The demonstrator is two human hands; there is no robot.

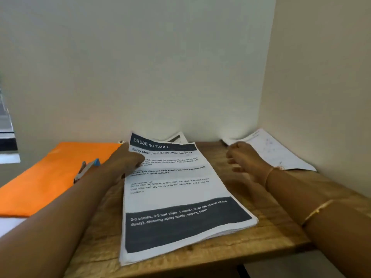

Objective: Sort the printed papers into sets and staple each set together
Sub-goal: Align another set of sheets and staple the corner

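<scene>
- A person's left hand [128,160] rests on the upper left edge of a thick stack of printed papers [180,197] at the centre of the frame. Whether its fingers pinch the top sheet cannot be told.
- The right hand [246,159], blurred, hovers right of the stack over the wooden table [261,233], fingers loosely curled and holding nothing.
- The stapler [85,169] lies untouched on an orange folder [46,177] at left of frame, just beside the left forearm.
- Loose sheets [275,153] lie in the corner at right, and another sheet [177,138] peeks out behind the stack.
- The sorting appears barely begun: most pages sit in one pile, and no set can be seen to be stapled.
</scene>
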